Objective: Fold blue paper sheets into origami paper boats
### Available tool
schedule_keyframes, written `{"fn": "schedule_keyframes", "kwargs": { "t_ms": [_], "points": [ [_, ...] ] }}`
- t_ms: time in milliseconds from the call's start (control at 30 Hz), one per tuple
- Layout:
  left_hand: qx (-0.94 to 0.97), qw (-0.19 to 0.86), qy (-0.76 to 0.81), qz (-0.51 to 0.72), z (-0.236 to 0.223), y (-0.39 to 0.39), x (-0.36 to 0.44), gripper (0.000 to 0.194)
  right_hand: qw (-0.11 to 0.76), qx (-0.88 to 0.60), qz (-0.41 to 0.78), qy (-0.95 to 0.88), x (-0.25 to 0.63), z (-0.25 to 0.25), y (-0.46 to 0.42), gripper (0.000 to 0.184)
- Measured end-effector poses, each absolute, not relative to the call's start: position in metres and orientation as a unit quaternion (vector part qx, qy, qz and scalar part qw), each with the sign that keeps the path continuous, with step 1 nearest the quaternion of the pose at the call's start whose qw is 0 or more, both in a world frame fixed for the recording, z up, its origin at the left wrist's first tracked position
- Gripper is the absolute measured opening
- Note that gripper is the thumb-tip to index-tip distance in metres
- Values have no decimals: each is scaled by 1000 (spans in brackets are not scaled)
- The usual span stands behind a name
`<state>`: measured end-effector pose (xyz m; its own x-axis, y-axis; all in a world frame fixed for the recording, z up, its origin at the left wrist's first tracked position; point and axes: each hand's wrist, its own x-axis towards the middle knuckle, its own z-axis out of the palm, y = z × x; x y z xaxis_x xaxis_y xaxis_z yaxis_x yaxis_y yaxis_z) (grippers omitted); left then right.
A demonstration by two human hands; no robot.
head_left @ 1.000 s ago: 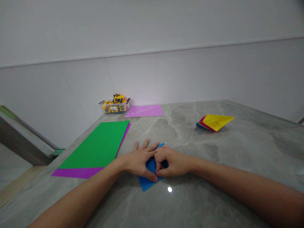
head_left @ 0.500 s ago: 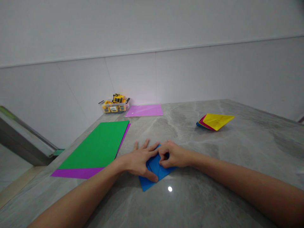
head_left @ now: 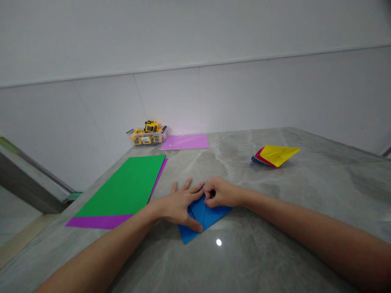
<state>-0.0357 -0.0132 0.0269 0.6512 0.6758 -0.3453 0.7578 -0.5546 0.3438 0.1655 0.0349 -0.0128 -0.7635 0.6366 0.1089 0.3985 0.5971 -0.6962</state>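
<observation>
A folded blue paper [head_left: 204,217] lies on the grey marble table [head_left: 275,203] just in front of me. My left hand [head_left: 180,203] lies flat on its left part, fingers spread and the thumb pressing the near fold. My right hand [head_left: 221,192] has its fingers curled together and presses down on the far upper corner of the blue paper.
A green sheet [head_left: 126,186] lies on a purple sheet [head_left: 97,222] at the left. A pink sheet [head_left: 186,142] and a clear tub of yellow toy vehicles [head_left: 148,135] sit by the wall. A stack of folded paper shapes, yellow on top [head_left: 275,155], rests at the right.
My right hand has slid away from me along the blue paper toward its far corner, uncovering more of the sheet. My left hand has stayed in place.
</observation>
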Motion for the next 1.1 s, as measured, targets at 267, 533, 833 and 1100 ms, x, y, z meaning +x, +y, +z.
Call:
{"fn": "schedule_keyframes", "kwargs": {
  "t_ms": [267, 533, 833, 1100],
  "points": [
    [880, 239, 402, -82, 24, -12, -37, 101, 182, -286, 345, -875, 170, -20, 46, 8],
    [879, 241, 402, -84, 22, -11, -39, 102, 187, -299, 357, -865, 174, -20, 59, 10],
    [880, 234, 402, -92, 24, -11, -38, 102, 202, -314, 353, -858, 177, -25, 73, 10],
    [877, 226, 410, -106, 27, -13, -36, 105, 201, -315, 343, -862, 181, -24, 84, 10]
  ]
}}
